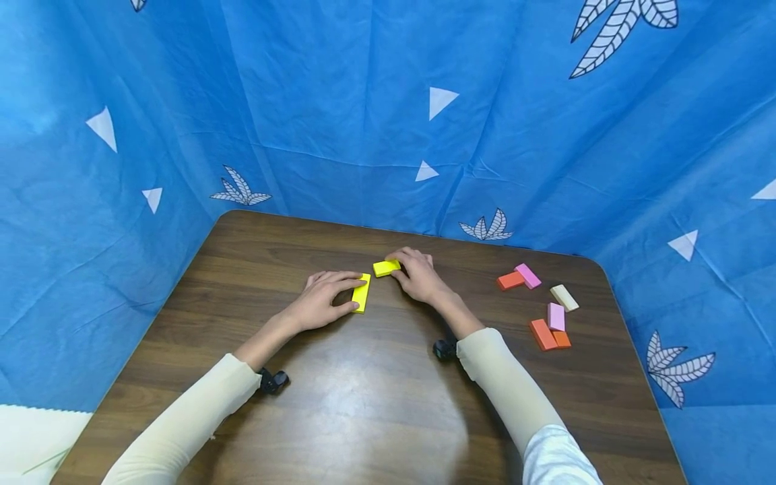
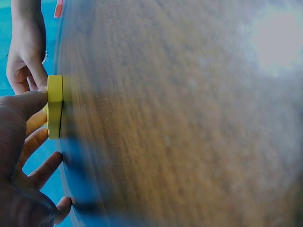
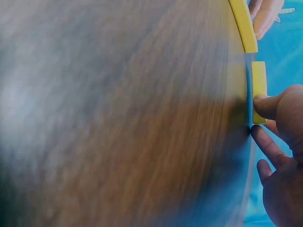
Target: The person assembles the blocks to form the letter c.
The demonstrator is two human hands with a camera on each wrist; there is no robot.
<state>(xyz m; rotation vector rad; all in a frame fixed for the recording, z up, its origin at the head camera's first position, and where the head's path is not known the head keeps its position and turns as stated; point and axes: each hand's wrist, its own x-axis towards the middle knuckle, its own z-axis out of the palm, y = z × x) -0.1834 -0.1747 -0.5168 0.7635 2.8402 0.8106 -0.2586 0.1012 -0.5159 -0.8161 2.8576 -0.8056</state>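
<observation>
Near the middle of the table, my left hand (image 1: 321, 301) holds a flat yellow block (image 1: 362, 295) between thumb and fingers. That block lies lengthwise, pointing away from me, its long side low on the wood. My right hand (image 1: 418, 275) pinches a second yellow block (image 1: 383, 269) by its right part, thumb on the near side. This one lies crosswise, just beyond and to the right of the first. In the right wrist view a narrow gap separates the held block (image 3: 259, 87) from the other yellow block (image 3: 244, 26). The left wrist view shows the left thumb against its block (image 2: 55, 106).
On the right of the brown wooden table (image 1: 339, 404) lie a red-orange block (image 1: 511, 280) touching a pink block (image 1: 528, 275), and a cream block (image 1: 564, 298). Nearer are a light pink block (image 1: 556, 316), a red block (image 1: 542, 335) and an orange block (image 1: 562, 339). Blue curtain (image 1: 315, 108) surrounds the table.
</observation>
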